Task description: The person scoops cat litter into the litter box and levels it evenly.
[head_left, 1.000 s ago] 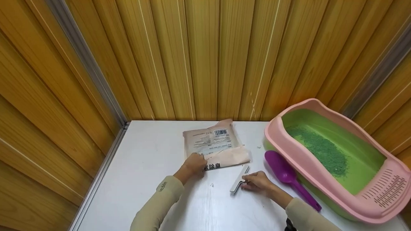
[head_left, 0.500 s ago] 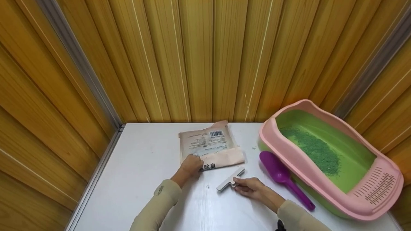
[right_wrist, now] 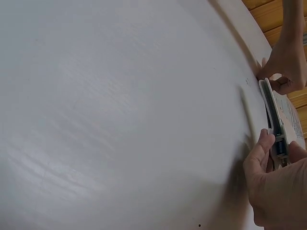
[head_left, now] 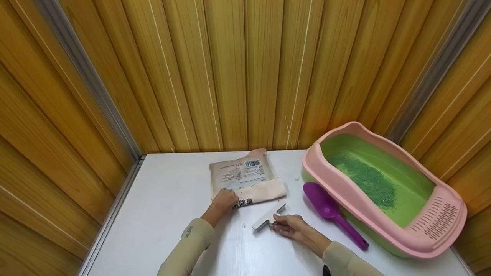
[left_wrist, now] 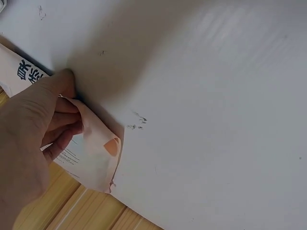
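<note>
A pale pink printed bag (head_left: 239,174) lies on the white table with its near end folded over. My left hand (head_left: 225,199) pinches that fold at the left; in the left wrist view the thumb (left_wrist: 64,82) is on the outer side and the fingers curl inside the fold (left_wrist: 98,127). My right hand (head_left: 290,227) grips a white bag clip (head_left: 264,219) by its handle side, just in front of the bag's folded edge. In the right wrist view the clip (right_wrist: 269,103) shows edge-on, its long bars reaching toward the left hand (right_wrist: 288,64).
A purple scoop (head_left: 321,201) lies right of my right hand, against a pink-rimmed green litter box (head_left: 416,245) with green granules (head_left: 368,182) inside. Small crumbs dot the white table (head_left: 153,214). Wood-patterned panels (head_left: 226,76) rise behind the table.
My right hand has shifted left with the clip and turned it, so its bars lie at a flatter slant near the fold. The left hand stays on the bag. The head view has shifted slightly.
</note>
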The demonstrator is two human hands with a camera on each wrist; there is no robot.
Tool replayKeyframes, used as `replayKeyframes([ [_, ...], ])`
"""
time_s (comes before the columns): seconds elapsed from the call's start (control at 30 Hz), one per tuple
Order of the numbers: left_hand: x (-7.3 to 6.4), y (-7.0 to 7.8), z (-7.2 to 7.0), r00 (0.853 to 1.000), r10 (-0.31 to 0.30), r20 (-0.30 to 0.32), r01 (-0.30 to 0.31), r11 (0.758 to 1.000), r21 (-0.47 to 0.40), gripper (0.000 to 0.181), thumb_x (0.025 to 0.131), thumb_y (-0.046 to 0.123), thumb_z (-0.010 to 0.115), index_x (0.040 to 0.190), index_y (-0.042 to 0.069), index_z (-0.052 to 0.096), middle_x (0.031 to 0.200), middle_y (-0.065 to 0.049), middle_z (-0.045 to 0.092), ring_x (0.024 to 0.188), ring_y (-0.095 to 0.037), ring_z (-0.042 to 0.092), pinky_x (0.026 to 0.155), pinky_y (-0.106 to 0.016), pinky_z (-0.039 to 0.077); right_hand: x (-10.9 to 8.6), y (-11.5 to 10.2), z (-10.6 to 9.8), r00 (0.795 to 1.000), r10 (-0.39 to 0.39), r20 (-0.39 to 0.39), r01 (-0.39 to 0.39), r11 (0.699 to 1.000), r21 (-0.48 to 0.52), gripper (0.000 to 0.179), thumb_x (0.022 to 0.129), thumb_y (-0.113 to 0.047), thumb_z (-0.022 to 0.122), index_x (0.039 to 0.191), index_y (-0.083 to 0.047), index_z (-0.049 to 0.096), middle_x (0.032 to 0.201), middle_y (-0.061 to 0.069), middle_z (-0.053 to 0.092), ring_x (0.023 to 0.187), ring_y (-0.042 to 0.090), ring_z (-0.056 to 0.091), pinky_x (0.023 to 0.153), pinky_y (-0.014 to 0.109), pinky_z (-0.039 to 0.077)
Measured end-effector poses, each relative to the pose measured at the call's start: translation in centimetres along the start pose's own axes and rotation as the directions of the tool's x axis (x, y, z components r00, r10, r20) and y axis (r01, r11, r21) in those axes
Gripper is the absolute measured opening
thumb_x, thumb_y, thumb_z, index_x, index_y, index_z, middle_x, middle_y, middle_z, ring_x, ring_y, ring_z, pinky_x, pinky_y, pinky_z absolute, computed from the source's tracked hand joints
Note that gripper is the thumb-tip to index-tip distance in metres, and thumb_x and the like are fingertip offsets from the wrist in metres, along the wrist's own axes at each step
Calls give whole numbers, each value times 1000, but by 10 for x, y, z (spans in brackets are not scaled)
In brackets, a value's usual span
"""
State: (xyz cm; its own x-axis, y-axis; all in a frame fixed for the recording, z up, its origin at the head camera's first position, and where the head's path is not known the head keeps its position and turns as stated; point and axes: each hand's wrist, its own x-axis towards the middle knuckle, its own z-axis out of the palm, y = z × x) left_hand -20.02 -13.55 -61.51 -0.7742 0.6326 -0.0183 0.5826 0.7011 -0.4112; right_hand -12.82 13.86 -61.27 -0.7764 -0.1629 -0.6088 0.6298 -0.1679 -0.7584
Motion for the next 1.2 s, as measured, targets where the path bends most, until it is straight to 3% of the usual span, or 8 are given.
replayKeyframes([
  [0.1,1,-7,2,998,-22,-51,22,1000,-13,8,81,23,78,76,18,73,69,2,69,56,-13,52,60,-28,53,0,0,4,1000,-21,-18,21,1000,-4,12,94,-10,70,91,1,74,73,6,77,66,13,74,65,23,58],
  [0.2,1,-17,3,988,-100,-117,92,993,-74,8,78,17,80,73,17,73,67,0,70,53,-14,48,57,-28,52,-1,-1,7,999,-46,-28,45,999,-14,13,94,-9,71,92,3,74,73,7,77,64,13,74,62,22,56],
  [0.27,1,-21,4,983,-136,-121,121,985,-125,7,78,15,79,75,16,73,68,-2,69,54,-14,43,57,-28,51,-1,-2,9,998,-54,-31,53,998,-25,13,93,-9,71,93,4,73,73,6,77,63,12,73,60,21,54],
  [0.4,-1,-24,2,986,-125,-107,99,970,-222,7,82,18,77,78,13,74,69,-5,69,56,-15,39,56,-31,48,-1,-2,11,998,-63,-31,62,997,-39,11,93,-7,70,93,4,72,71,5,76,61,10,71,58,20,50],
  [0.5,-3,-23,0,989,-105,-102,71,954,-291,14,82,24,80,77,12,76,68,-5,70,53,-16,46,54,-31,49,0,-1,14,997,-68,-28,67,997,-35,8,92,-5,70,91,3,73,71,6,76,62,11,72,57,19,50],
  [0.67,-5,-23,-4,994,-107,-25,89,918,-386,15,84,24,81,80,10,78,74,-5,74,60,-20,62,59,-32,54,2,-4,21,995,-86,-46,85,996,-29,6,91,-3,71,90,2,74,71,6,75,61,11,72,55,18,48],
  [0.9,-2,-29,-15,984,-149,102,180,856,-485,16,89,22,75,90,7,79,83,-9,76,67,-25,65,67,-38,57,12,-11,27,992,-102,-77,102,995,-2,10,93,-4,71,90,5,73,64,6,74,58,10,71,53,17,49],
  [1.2,-3,-25,-11,981,-149,123,191,845,-499,18,87,24,74,88,7,78,79,-8,72,64,-22,57,64,-36,52,22,-10,33,987,-87,-134,90,996,22,7,92,-4,72,89,1,75,64,9,74,55,11,71,48,16,43],
])
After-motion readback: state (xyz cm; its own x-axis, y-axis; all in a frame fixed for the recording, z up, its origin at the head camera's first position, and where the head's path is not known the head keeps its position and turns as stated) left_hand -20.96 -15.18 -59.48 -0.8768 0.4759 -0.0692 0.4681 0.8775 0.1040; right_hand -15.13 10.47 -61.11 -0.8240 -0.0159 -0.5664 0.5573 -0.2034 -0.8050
